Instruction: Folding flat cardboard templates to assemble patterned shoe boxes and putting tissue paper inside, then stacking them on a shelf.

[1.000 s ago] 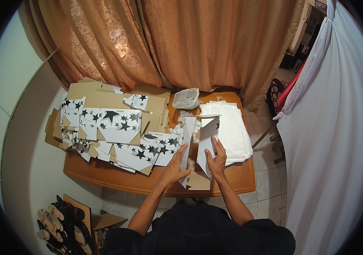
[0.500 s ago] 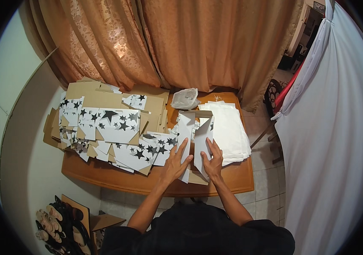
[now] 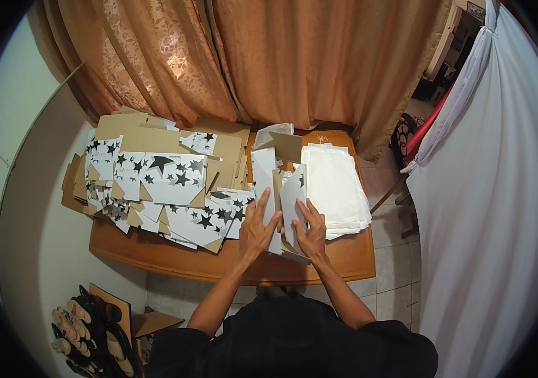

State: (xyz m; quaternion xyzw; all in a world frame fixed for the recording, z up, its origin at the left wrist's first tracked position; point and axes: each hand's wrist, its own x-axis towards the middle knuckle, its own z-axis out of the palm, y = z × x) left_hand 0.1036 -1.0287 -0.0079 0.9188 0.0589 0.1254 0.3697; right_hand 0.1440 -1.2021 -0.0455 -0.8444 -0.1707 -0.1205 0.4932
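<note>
A half-folded cardboard box (image 3: pixel 264 169) with grey-white outer faces stands near the table's front edge, its two long side panels leaning inward. My left hand (image 3: pixel 257 230) presses against its left panel, fingers stretched and thumb apart. Against the right panel (image 3: pixel 293 192), printed with a black star, lies my right hand (image 3: pixel 311 232), its fingers spread too. A brown flap (image 3: pixel 286 146) sticks up at the box's far end. Inside, between the panels, some crumpled pieces show, too small to name.
Star-printed white and brown flat cardboard blanks (image 3: pixel 174 179) are heaped on the table's left. A stack of white paper sheets (image 3: pixel 335 189) lies right of the box. Behind it sits a clear plastic bag (image 3: pixel 275 131). Shoes (image 3: pixel 86 334) hang on a rack at lower left.
The box's side panels have come closer together, and its far flap has swung more upright. Both hands have moved slightly left and up with the panels.
</note>
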